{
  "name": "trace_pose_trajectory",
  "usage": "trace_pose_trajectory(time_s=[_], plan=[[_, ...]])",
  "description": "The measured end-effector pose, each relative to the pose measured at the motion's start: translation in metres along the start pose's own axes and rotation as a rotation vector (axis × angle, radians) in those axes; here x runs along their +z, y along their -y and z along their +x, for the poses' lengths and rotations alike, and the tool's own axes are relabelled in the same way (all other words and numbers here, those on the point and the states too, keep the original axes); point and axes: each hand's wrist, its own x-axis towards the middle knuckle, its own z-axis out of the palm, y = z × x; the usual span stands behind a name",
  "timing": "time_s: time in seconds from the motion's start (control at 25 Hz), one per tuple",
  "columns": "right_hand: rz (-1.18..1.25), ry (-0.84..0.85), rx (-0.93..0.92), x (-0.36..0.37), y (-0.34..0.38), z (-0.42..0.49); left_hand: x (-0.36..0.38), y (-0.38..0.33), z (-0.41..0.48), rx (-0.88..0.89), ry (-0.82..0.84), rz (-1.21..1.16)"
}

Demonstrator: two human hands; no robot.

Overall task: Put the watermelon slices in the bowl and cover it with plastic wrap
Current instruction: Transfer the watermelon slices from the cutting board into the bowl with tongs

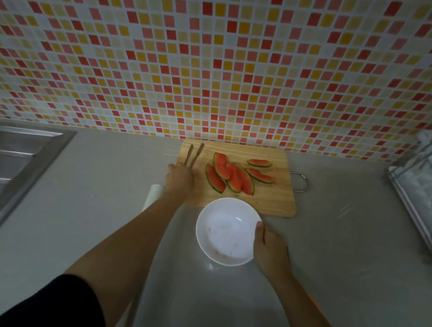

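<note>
Several watermelon slices [230, 175] with green rinds lie in a loose pile on a wooden cutting board [278, 199] near the tiled wall. A white bowl [225, 230], with only faint pink smears inside, sits on the counter just in front of the board. My right hand [270, 251] grips the bowl's right rim. My left hand [179, 179] rests at the board's left edge, closed on a pair of brown chopsticks [194, 154] that point away toward the wall. A white roll [153, 195], likely the plastic wrap, lies under my left forearm, mostly hidden.
A steel sink [17, 158] is set into the grey counter at the left. A metal dish rack [423, 189] stands at the right edge. A wire handle [301, 181] sticks out from the board's right side. A red and yellow tiled wall [215, 63] backs the counter.
</note>
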Motion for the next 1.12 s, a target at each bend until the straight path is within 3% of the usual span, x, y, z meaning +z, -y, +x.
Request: trace_pose_trajectory(time_s=[0.16,0.52,0.72,0.92,1.12], plan=[[-0.007,0.026,-0.006,-0.001,0.002,0.001,-0.027,0.019,-0.02,0.087,0.041,-0.069],[-0.011,-0.032,-0.014,0.0,0.003,0.001,-0.024,0.033,-0.034,-0.108,0.23,-0.402],[0.04,-0.029,0.032,-0.002,0.006,-0.003,-0.011,0.032,-0.037,-0.235,0.204,-0.646],[0.069,-0.009,0.031,-0.003,0.006,-0.004,-0.018,0.029,-0.041,-0.219,0.153,-0.58],[0.089,0.001,0.075,-0.006,0.009,-0.005,-0.066,0.041,-0.057,-0.034,-0.006,-0.448]])
